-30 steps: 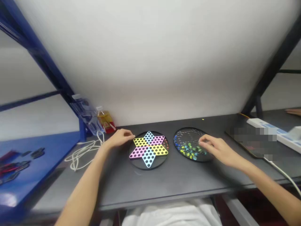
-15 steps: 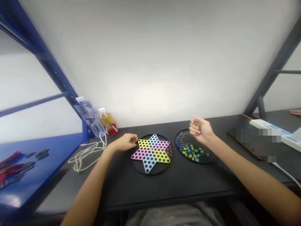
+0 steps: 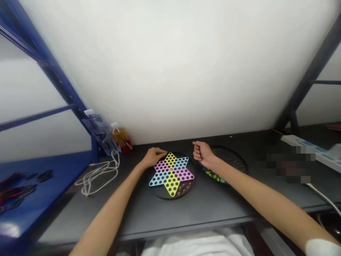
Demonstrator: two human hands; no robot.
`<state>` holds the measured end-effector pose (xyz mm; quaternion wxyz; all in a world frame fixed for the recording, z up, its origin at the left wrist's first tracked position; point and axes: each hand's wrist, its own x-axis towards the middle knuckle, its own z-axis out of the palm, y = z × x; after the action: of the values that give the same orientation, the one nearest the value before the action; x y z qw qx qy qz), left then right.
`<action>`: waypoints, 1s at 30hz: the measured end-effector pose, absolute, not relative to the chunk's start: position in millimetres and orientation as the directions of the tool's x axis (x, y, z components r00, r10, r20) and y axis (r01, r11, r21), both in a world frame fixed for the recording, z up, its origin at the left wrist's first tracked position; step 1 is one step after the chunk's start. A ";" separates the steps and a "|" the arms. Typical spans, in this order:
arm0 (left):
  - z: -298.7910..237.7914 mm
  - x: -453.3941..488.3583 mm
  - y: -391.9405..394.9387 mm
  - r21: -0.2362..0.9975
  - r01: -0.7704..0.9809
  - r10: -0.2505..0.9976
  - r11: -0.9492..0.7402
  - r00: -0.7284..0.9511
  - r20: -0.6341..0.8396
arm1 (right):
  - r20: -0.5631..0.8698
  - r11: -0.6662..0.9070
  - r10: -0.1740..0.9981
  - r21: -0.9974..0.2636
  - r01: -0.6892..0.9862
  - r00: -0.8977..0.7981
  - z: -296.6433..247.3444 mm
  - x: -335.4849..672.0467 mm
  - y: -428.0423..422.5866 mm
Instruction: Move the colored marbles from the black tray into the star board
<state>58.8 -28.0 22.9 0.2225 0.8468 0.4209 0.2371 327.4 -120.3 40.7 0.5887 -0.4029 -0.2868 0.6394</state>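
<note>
A round Chinese checkers board [image 3: 171, 170] with a yellow, blue and pink star full of holes lies on the black table. My left hand [image 3: 155, 156] is closed at its upper left edge, fingertips touching the rim near a yellow point. Reddish marbles [image 3: 183, 188] show beneath the lower right of the board. My right hand [image 3: 203, 154] is curled into a fist just right of the board; its contents are hidden now, though greenish marbles showed in it earlier. Under my right forearm sits a round black tray [image 3: 243, 161] with green, yellow and blue marbles [image 3: 213, 175].
A white cable [image 3: 98, 177] lies coiled at the left, in front of a clear container [image 3: 102, 133] and a drink bottle [image 3: 121, 138]. A white power strip [image 3: 315, 149] is at the right. A small yellowish speck [image 3: 231, 136] lies near the wall.
The board has turned clockwise, its yellow point now at the top and reddish marbles at lower right. My left hand shifted slightly right; my right fist moved left from the tray toward the board.
</note>
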 end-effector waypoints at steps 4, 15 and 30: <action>21.3 56.9 -31.0 0.612 0.606 0.844 -0.508 0.493 0.212 | -0.179 -0.133 0.982 -0.872 -0.471 0.053 38.0 305.0 -119.6; 16.9 54.6 -37.4 0.603 0.633 0.867 -0.486 0.437 0.240 | -0.130 -0.059 0.980 -0.913 -0.404 0.151 37.0 280.7 -123.1; 17.8 52.0 -40.3 0.579 0.649 0.865 -0.494 0.436 0.249 | -0.057 -0.007 0.983 -0.962 -0.273 0.174 31.8 282.3 -125.9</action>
<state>52.0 -40.3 17.8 0.2035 0.8225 0.4602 0.2652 282.3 -125.9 31.8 0.5988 -0.4781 -0.3713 0.5244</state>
